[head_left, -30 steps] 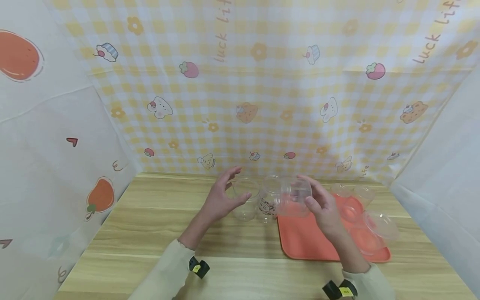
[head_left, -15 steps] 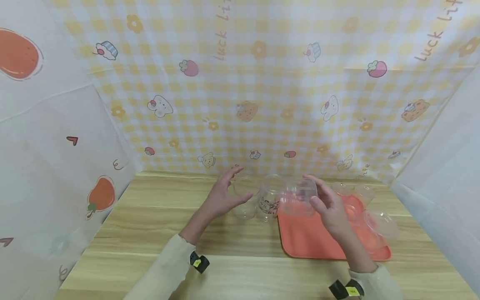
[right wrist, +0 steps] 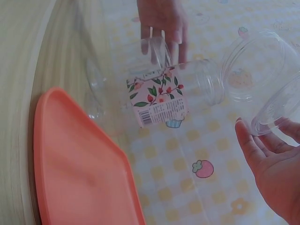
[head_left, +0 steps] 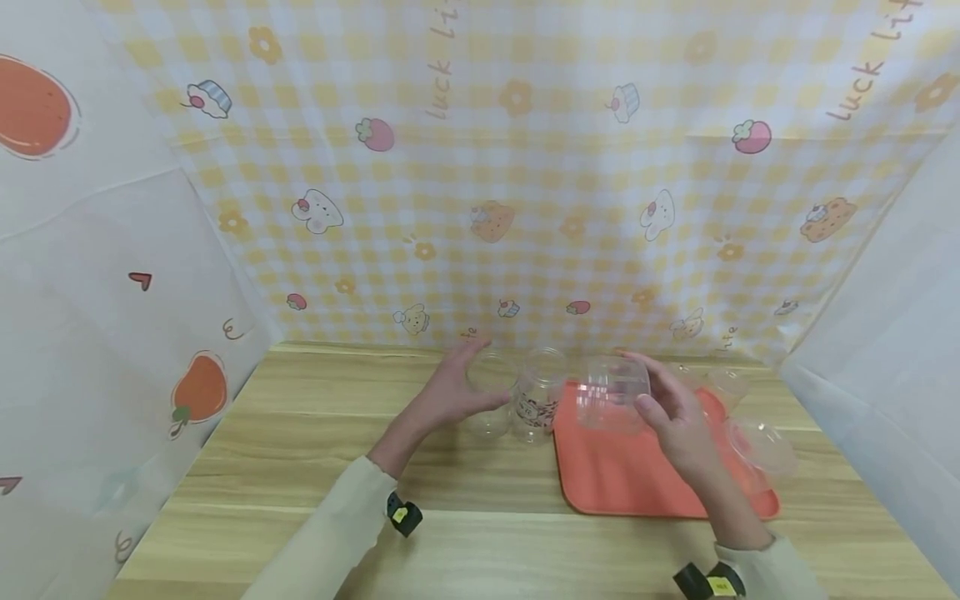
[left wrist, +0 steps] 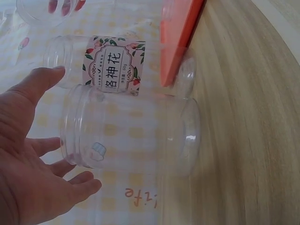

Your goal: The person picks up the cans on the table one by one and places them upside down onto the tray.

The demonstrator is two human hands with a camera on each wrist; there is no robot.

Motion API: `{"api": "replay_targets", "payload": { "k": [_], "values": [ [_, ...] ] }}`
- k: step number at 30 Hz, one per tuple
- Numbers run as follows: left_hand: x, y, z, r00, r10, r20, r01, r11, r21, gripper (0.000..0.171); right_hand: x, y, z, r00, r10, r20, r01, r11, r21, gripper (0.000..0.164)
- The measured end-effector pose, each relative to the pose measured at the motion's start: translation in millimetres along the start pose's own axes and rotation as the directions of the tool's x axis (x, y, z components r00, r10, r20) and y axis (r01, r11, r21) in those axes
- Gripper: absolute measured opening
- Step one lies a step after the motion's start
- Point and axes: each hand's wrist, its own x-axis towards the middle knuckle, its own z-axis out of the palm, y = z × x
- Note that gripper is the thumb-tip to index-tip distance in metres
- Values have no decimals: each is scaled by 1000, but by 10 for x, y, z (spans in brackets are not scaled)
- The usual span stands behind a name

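Sideways jar (head_left: 611, 396) shifted rightward, right fingers (head_left: 656, 372) gripping

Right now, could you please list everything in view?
Table: one, light wood, beneath
Tray: one, coral, table's right
Unlabelled jar: one, clear, left of tray
Labelled jar: one, clear, pink label, between them
Held jar: one, clear, above tray
Other containers: at least three, clear, tray's right
Checked cloth: one, yellow-white, behind
Side sheets: two, white, either side
Cameras: two, black, on wrists
Sleeves: two, cream, forearms
Left hand: one, bare, beside unlabelled jar
Right hand: one, bare, on held jar
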Motion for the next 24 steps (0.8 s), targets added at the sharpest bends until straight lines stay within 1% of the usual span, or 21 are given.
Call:
{"api": "replay_targets", "payload": {
  "k": [2, 5, 10, 15, 21, 24],
  "values": [
    [6, -13, 20, 1000, -25, 17, 25, 1000, 14, 93, -11, -12, -7, 1000, 6, -9, -6, 1000, 2, 46],
    [17, -49, 51, 999, -40, 27, 39, 998, 39, 92, -26, -21, -18, 1000, 11, -18, -11, 1000, 11, 47],
    [32, -104, 88, 999, -33, 7, 33, 998, 49, 88, -49, -11, -42, 1000, 9, -20, -9, 1000, 6, 47],
    [34, -127, 102, 1000, -18, -11, 18, 999, 39, 86, -57, -5, -64, 1000, -1, -30, 0, 1000, -12, 47],
    [39, -145, 106, 1000, -24, -9, 24, 999, 38, 87, -82, -6, -87, 998, 13, -62, -17, 998, -57, 46],
    [35, -149, 105, 1000, -23, -8, 24, 999, 39, 87, -101, 3, -107, 998, 18, -66, -23, 998, -62, 46]
  ]
}}
